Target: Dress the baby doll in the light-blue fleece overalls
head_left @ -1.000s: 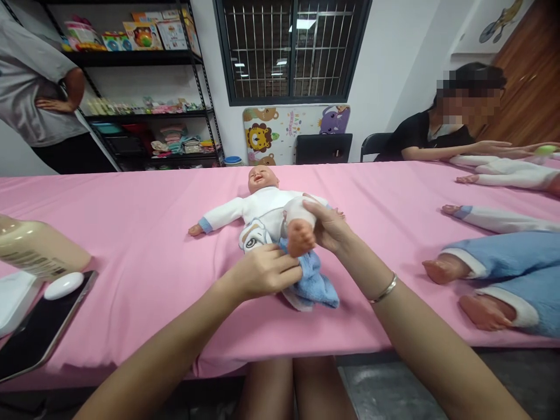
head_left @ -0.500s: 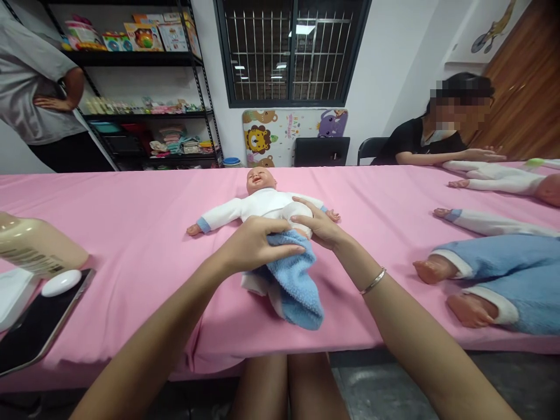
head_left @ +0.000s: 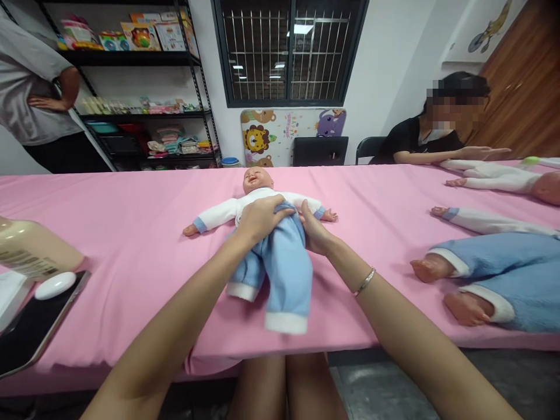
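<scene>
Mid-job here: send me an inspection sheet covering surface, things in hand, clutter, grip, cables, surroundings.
Surface: pink cloth, wrinkled.
Job's things: doll lying face up; blue trousers over its lower body, no feet showing.
Clutter: phone, white oval object, bottle, white box at left; two more dolls at right.
Grip: left hand holding the trousers at the top; right hand at their side.
Cables: nothing seen.
Surroundings: shelves, window, two people.

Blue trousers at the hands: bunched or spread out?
Spread out: the blue trousers extend lengthwise, both white cuffs visible and apart.
</scene>
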